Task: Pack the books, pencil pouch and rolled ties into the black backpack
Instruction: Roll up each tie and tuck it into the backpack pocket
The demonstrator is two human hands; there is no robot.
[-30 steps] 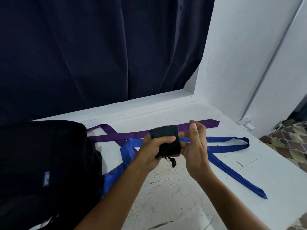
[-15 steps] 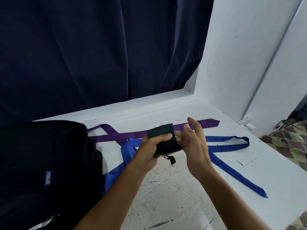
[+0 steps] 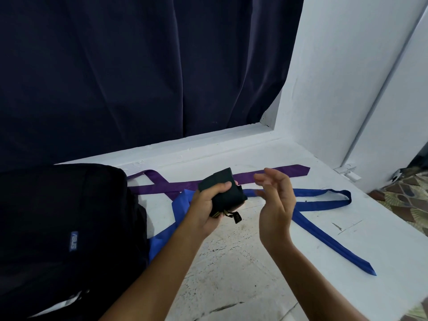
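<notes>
CHANGE: right hand (image 3: 275,205) has let go of the rolled black tie (image 3: 222,193) and drawn back, fingers spread | HOLD: left hand (image 3: 206,205) grips the roll, frame centre | STEP: first tie rolled; purple tie (image 3: 266,177) and blue tie (image 3: 324,195) lie unrolled | NEXT: carry roll left into black backpack (image 3: 58,228), lower left.

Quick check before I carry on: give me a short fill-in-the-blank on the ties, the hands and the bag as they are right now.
1. The rolled black tie is gripped by the ____ hand.
2. The right hand is open and holds ____.
3. The purple tie and the ____ tie lie unrolled on the white ledge.
4. The black backpack lies to the ____ of the hands.

Missing words: left; nothing; blue; left
</notes>
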